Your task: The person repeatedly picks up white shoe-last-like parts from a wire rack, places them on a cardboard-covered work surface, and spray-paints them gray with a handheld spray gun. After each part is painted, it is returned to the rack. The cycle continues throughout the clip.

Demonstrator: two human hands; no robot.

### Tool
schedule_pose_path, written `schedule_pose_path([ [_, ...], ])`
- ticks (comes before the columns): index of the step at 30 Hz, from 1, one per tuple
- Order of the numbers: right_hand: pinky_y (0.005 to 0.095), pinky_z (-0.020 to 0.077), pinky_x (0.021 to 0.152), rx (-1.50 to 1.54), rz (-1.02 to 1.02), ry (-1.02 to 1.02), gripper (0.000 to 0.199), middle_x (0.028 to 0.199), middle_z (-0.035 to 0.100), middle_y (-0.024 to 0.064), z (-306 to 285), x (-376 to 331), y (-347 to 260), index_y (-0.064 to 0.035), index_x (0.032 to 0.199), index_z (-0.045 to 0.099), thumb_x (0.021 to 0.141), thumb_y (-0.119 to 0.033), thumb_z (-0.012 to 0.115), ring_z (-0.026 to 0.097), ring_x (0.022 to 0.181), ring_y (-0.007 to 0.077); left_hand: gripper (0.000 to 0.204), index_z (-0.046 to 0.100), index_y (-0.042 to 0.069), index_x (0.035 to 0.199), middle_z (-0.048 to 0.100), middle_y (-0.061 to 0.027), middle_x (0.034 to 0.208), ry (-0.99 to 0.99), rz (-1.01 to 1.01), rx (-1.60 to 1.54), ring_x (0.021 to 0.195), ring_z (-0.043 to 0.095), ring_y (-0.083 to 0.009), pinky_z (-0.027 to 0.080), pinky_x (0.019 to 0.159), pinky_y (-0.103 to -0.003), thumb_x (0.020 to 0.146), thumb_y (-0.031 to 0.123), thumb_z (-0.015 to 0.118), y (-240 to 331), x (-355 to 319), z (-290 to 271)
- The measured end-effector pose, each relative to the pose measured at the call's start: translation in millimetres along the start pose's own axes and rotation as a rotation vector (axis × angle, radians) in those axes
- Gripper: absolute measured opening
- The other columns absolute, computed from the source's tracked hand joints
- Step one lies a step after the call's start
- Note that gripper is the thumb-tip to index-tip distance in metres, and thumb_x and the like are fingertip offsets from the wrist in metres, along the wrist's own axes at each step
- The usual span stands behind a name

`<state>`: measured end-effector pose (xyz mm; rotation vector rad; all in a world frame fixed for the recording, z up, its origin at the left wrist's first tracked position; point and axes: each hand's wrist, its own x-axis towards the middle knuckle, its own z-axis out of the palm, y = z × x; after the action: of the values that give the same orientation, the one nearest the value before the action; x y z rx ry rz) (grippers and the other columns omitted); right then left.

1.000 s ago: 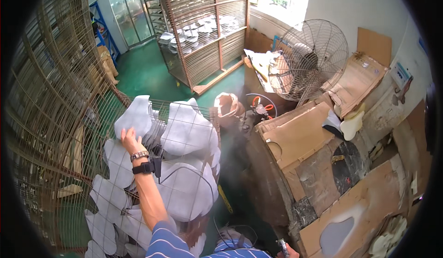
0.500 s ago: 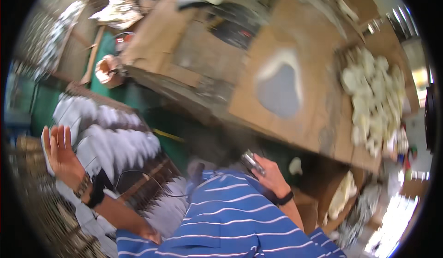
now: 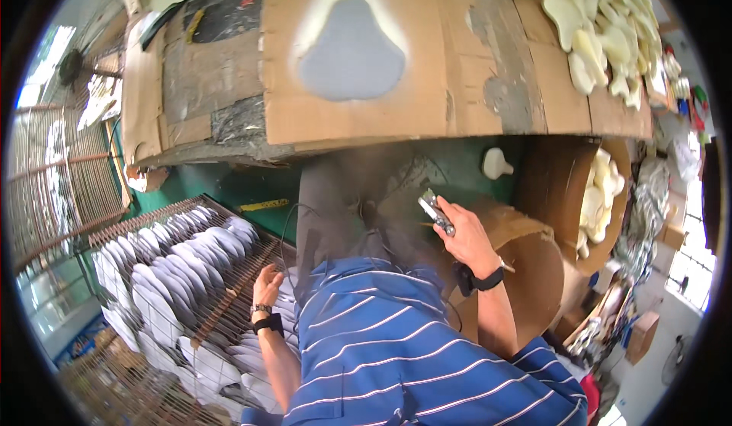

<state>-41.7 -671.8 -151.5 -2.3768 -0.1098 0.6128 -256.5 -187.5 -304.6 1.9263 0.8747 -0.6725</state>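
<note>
In my right hand [image 3: 467,235] is a small silver metal spray gun [image 3: 437,214], held in front of my body below the workbench edge. My fingers wrap round it. My left hand [image 3: 267,285] is empty, its fingers loosely bent and apart, beside a wire rack [image 3: 229,293]. Rows of thin, rounded light-grey pads [image 3: 164,293] stand on edge in that rack. On the cardboard-covered workbench [image 3: 488,60] ahead is a grey rounded-triangle shape [image 3: 352,52] ringed by pale overspray; I cannot tell whether it is a separate piece.
Cream shaped pads [image 3: 602,37] are heaped at the bench's far right. More cream pads [image 3: 598,197] fill a cardboard box [image 3: 557,174] under it. A cardboard drum [image 3: 534,266] stands by my right forearm. One cream pad [image 3: 496,164] and a yellow strip [image 3: 263,205] lie on the green floor.
My left hand has come in from stretched out over the rack to close by my side. My view has turned, so the bench now lies squarely ahead. The spray gun stays in my right hand.
</note>
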Motion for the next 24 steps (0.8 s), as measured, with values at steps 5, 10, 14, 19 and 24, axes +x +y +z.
schedule_pose_path([
  [5,0.0462,0.0488,0.083,0.075,0.055,0.051,0.057,0.105,0.062,0.0237,0.5,1.2,17.1,0.004,0.136,0.05,0.081,-0.005,0.064,0.06,0.098,0.0433,0.037,0.061,0.007,0.129,0.07,-0.0063,0.093,-0.024,-0.23,-0.224,0.072,0.065,-0.015,0.05,0.056,-0.028,0.095,0.021,0.067,-77.9,-13.0,10.5],
  [10,0.0465,0.0484,0.083,0.117,0.086,0.081,0.056,0.105,0.062,0.0227,5.8,-4.6,40.6,0.0032,0.134,0.053,0.081,-0.004,0.067,0.06,0.096,0.0428,0.029,0.066,0.007,0.122,0.068,-0.0029,0.087,-0.024,-0.101,-0.193,0.069,0.062,-0.0119,0.046,0.052,-0.026,0.094,0.018,0.065,-89.6,-5.7,-9.0],
  [14,0.0461,0.0486,0.082,0.053,0.098,0.122,0.056,0.101,0.062,0.0214,10.0,-3.3,61.3,0.0035,0.134,0.053,0.079,-0.003,0.065,0.06,0.095,0.0413,0.043,0.056,0.004,0.133,0.07,-0.0087,0.097,0.023,-0.351,-0.352,0.078,0.067,-0.0165,0.053,0.062,-0.028,0.095,0.022,0.066,18.1,-10.1,-11.9],
  [19,0.0464,0.0485,0.082,0.057,0.114,0.193,0.053,0.101,0.063,0.0207,-8.9,7.9,67.9,0.0027,0.133,0.054,0.082,-0.005,0.066,0.061,0.095,0.0407,0.05,0.052,0.004,0.138,0.068,-0.011,0.11,-0.005,-0.183,-0.248,0.092,0.068,-0.0187,0.055,0.072,-0.03,0.096,0.025,0.067,74.9,40.5,-33.2],
  [24,0.0479,0.048,0.079,0.097,0.089,0.294,0.049,0.101,0.063,0.0222,-21.8,33.5,68.0,0.0021,0.131,0.055,0.085,-0.007,0.068,0.061,0.093,0.0434,0.051,0.053,0.005,0.139,0.068,-0.0106,0.114,0.003,-0.058,-0.147,0.098,0.067,-0.0197,0.055,0.079,-0.034,0.096,0.028,0.066,129.1,40.1,-17.2],
])
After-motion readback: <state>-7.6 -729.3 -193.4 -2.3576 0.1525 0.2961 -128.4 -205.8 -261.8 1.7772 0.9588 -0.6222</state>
